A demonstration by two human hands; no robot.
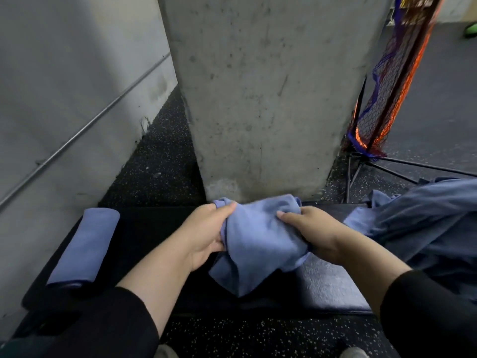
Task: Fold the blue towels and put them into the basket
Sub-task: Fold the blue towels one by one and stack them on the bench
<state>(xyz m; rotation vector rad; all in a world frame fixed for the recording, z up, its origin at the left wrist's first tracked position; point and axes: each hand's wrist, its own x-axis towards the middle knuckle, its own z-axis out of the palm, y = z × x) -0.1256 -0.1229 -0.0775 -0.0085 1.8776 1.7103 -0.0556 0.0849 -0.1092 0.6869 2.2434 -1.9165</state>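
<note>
My left hand (206, 233) and right hand (313, 232) both grip a crumpled blue towel (258, 241) above the dark bench (333, 285) — a folded towel (85, 246) left, a towel heap (423, 228) right, a concrete pillar (271, 94) just beyond.

Your left hand's (206, 228) fingers (219, 237) curl out of sight behind the crumpled blue towel (258, 241). The heap of blue towels (426, 228) runs off the right edge. The mesh netting (392, 81) is cut off at the top right. At the bottom edge, two pale shapes, possibly shoes (353, 353), are barely visible.
</note>
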